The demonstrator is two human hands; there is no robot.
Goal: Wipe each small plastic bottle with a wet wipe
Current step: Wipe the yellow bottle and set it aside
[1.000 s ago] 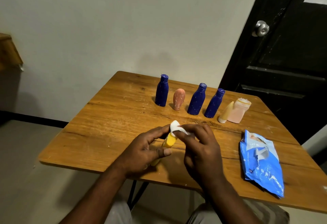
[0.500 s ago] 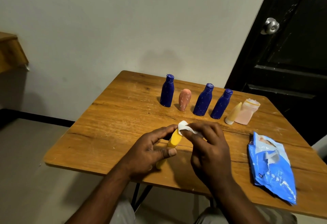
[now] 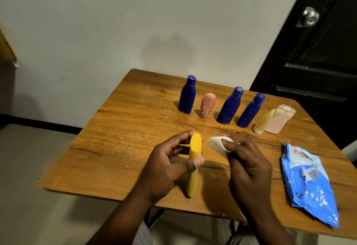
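Yellow bottle point(image 3: 195, 145) was clamped in the fingers point(image 3: 182, 136) of the left hand point(image 3: 164, 169) over the table point(image 3: 116, 148), long axis near-to-far. The wet wipe point(image 3: 216, 145), pinched by the right hand point(image 3: 249, 169), was held just right of its far end.

We are viewing from one wide-angle head camera, facing forward and down across the square brown wooden table point(image 3: 116, 148) from its near edge. We are looking from close: the left hand point(image 3: 164, 169) gripping the slim yellow plastic bottle point(image 3: 195, 146) and the right hand point(image 3: 249, 169) pinching the folded white wet wipe point(image 3: 216, 144) are filling the lower centre. The pale plain wall point(image 3: 116, 32) and black panelled door point(image 3: 318, 82) are closing off the top.
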